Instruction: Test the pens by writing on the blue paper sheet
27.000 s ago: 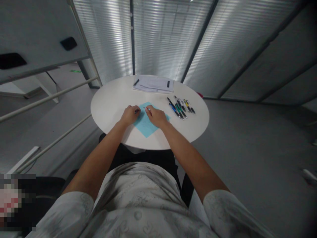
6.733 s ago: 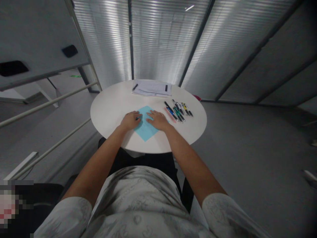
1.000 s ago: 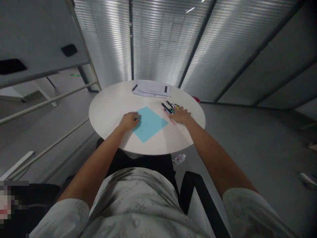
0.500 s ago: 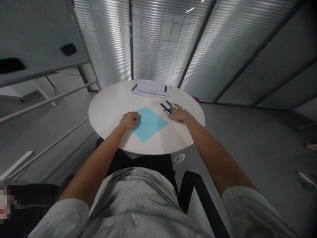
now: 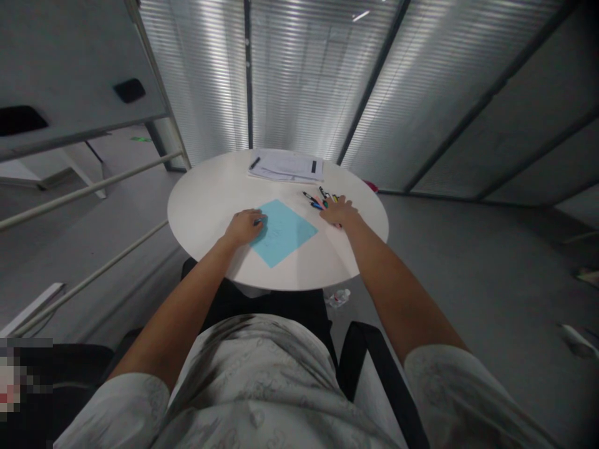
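Near the left corner of a light-blue sheet of paper (image 5: 285,234), my left hand (image 5: 243,227) is closed on a short dark object that looks like a pen (image 5: 258,221); most of it is hidden. Faint marks show on the sheet, which lies turned like a diamond. To the right, my right hand (image 5: 337,212) lies palm down with fingers spread over a loose pile of pens (image 5: 317,204) in black, blue, pink and other colours. The hand covers part of that pile.
A stack of white papers (image 5: 285,167) with a dark pen (image 5: 254,163) on it lies at the far side of the round white table (image 5: 206,193). Beyond stand panels with blinds (image 5: 299,81). A plastic bottle (image 5: 339,298) is on the floor, and metal rails (image 5: 93,187) run at left.
My right hand has shifted slightly and its fingers have spread. The pens under it have moved about, with a blue one now showing. My left hand and the blue sheet have stayed put.
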`<state>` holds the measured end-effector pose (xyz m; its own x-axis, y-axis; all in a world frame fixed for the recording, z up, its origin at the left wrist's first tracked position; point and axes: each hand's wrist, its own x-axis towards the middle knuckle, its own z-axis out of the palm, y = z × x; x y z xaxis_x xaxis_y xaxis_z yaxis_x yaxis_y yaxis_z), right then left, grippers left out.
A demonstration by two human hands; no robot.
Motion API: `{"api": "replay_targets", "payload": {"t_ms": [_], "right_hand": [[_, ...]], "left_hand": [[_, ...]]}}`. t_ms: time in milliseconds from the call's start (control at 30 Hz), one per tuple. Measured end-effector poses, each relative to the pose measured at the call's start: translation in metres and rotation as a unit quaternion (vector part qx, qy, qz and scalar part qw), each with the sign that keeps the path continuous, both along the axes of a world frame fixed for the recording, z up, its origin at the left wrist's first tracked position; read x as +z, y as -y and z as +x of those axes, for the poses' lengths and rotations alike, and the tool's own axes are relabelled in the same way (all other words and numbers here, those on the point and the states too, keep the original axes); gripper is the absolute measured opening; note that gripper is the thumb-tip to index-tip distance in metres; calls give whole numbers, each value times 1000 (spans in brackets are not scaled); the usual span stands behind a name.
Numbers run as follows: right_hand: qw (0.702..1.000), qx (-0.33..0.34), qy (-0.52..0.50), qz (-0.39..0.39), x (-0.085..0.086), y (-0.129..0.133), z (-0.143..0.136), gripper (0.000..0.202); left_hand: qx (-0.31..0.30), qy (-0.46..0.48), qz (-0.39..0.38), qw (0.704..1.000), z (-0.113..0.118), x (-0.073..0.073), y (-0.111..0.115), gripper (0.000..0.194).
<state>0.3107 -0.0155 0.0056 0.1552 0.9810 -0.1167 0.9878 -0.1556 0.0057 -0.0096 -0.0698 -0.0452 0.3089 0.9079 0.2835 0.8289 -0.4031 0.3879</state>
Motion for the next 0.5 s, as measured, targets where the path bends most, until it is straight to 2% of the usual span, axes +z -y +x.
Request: {"api": "replay_targets", "payload": {"t_ms": [133,500], "right_hand": [[1000,4,1,-10,-2,-4,3,61],[998,11,4,58,-10,0,6,54]], "left_hand": [[-3,0,1,1000,0,1,1,43],[-3,1,5,1000,1,3,2,42]]}}
